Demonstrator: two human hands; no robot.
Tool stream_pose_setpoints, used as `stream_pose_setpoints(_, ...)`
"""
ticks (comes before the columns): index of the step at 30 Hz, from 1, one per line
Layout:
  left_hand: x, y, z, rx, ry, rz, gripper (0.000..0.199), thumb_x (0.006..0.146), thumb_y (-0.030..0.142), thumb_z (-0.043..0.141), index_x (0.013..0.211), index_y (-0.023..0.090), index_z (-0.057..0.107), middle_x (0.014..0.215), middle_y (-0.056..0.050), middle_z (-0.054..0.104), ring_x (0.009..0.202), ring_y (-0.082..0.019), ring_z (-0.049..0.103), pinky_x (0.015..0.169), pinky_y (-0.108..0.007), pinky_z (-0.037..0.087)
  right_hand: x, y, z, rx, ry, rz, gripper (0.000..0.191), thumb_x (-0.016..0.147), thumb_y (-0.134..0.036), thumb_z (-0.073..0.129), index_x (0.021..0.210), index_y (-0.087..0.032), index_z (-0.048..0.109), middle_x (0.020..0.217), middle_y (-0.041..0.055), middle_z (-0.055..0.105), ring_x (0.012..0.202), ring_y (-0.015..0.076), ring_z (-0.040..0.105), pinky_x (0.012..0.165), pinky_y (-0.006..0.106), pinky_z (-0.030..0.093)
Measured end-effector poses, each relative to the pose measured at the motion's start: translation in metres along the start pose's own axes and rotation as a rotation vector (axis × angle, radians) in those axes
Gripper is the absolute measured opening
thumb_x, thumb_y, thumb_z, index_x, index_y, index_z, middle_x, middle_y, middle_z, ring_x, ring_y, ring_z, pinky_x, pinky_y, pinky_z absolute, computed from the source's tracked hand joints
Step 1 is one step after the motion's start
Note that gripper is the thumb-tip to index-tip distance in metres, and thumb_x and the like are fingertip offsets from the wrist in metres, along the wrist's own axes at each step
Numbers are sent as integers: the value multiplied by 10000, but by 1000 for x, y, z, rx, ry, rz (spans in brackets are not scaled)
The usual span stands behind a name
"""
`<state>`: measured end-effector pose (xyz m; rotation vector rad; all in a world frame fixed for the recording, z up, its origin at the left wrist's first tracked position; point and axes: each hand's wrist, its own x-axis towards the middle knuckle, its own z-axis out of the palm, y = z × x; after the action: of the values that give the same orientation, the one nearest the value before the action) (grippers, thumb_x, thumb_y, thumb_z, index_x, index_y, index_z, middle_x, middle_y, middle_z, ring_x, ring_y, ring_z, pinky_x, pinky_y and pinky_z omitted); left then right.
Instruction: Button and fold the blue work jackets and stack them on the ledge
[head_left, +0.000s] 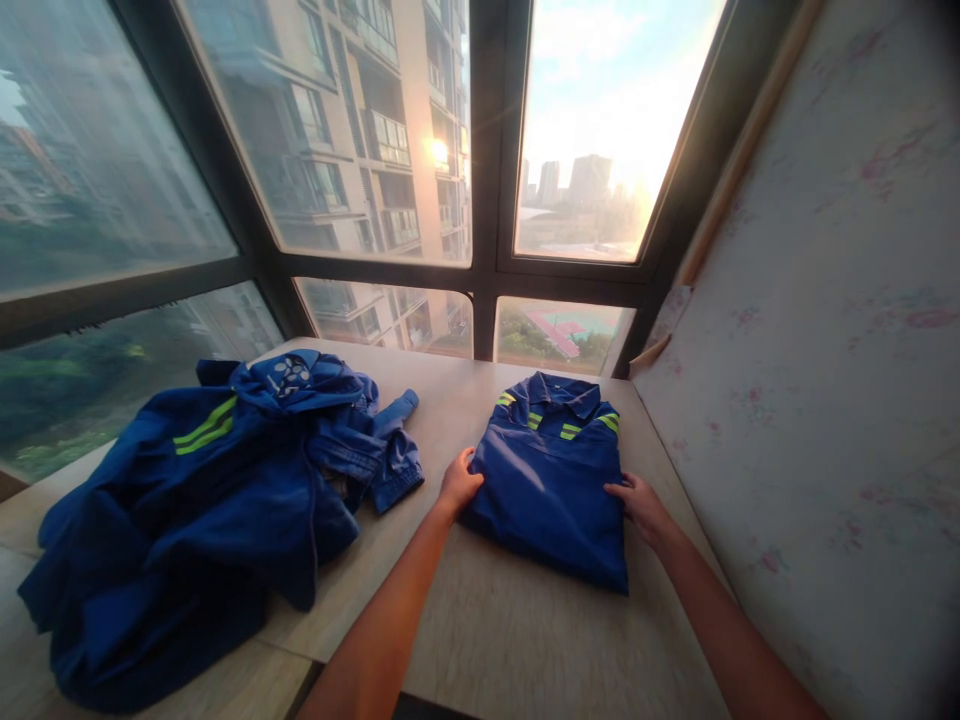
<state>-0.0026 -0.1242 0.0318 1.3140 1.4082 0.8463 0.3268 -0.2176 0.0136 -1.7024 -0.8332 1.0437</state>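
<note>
A blue garment [551,485] with a collar and yellow-green stripes lies folded in a neat rectangle, its collar toward the window. My left hand [460,484] grips its left edge, thumb on top and fingers partly hidden at the side. At the right edge, my right hand [637,502] pinches the cloth between thumb and fingers. To the left, a loose heap of blue clothing [202,510] with similar stripes and a pale print lies crumpled, touched by neither hand.
A pale wooden surface [525,640] holds both garments. Behind it stand windows with a dark frame [486,180]. A wall with a faint floral pattern [825,400] rises close on the right. A dark gap shows at the near edge.
</note>
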Motion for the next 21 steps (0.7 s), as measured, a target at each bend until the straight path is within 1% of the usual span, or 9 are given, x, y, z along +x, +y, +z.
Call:
stream_pose_setpoints(3, -2, 13, 4, -130, -101, -9, 667, 644, 86, 623, 1303, 138, 533, 1180, -108, 703, 1079, -244, 667, 862, -307, 545, 3, -6, -7, -99, 72, -69, 417, 606, -380, 691, 980, -195, 696, 1076, 106, 753, 1063, 332, 680, 904, 435, 542)
stream_pose_setpoints(5, -8, 20, 4, -194, -175, -28, 556, 660, 120, 627, 1215, 143, 600, 1070, -74, 738, 971, -238, 698, 782, -297, 563, 1, -9, -12, -172, 129, -104, 361, 586, -373, 706, 912, -217, 709, 1072, 106, 749, 1140, 362, 632, 995, 469, 476)
stream_pose_setpoints(7, -16, 24, 0, -237, -250, -64, 387, 702, 201, 643, 1082, 138, 668, 948, -64, 755, 868, -246, 709, 719, -307, 565, -5, -11, -15, -218, 155, -134, 348, 578, -370, 709, 895, -226, 707, 1086, 110, 740, 1166, 372, 611, 1043, 483, 430)
stream_pose_setpoints(9, -24, 26, -5, -270, -317, -107, 310, 764, 333, 644, 997, 136, 701, 890, -70, 758, 829, -260, 708, 702, -323, 564, -14, -10, -17, -228, 135, -158, 363, 595, -382, 692, 921, -221, 696, 1095, 110, 734, 1134, 352, 631, 1034, 463, 442)
stream_pose_setpoints(11, -30, 25, -10, -290, -361, -148, 370, 787, 452, 644, 985, 147, 714, 873, -65, 762, 847, -270, 709, 720, -331, 564, -23, -9, -16, -213, 88, -164, 380, 635, -412, 653, 956, -209, 672, 1068, 105, 739, 1042, 317, 677, 952, 429, 506)
stream_pose_setpoints(13, -33, 23, -14, -290, -368, -180, 379, 743, 467, 699, 975, 168, 722, 843, -52, 765, 861, -273, 709, 736, -334, 565, -30, -8, -14, -178, 28, -125, 411, 662, -430, 621, 1004, -202, 642, 1010, 94, 750, 908, 289, 715, 809, 400, 563)
stream_pose_setpoints(15, -33, 22, -14, -286, -345, -187, 335, 682, 397, 751, 943, 188, 726, 812, -46, 764, 829, -268, 710, 727, -346, 566, -33, -10, -13, -96, -11, -78, 446, 645, -398, 635, 1043, -198, 616, 954, 84, 755, 816, 275, 723, 707, 377, 574)
stream_pose_setpoints(18, -25, 31, -11, -314, -296, -120, 326, 626, 311, 762, 923, 181, 728, 799, -56, 761, 756, -259, 702, 702, -367, 564, -29, -29, -12, 42, 1, -96, 473, 601, -329, 676, 1049, -197, 607, 934, 84, 756, 840, 273, 718, 730, 363, 573)
stream_pose_setpoints(21, -11, 58, -10, -380, -225, 19, 404, 595, 282, 760, 976, 154, 718, 829, -56, 759, 755, -247, 695, 735, -369, 559, -24, -69, -14, 130, 81, -274, 498, 633, -365, 716, 1090, -199, 609, 971, 87, 752, 906, 275, 703, 800, 370, 563)
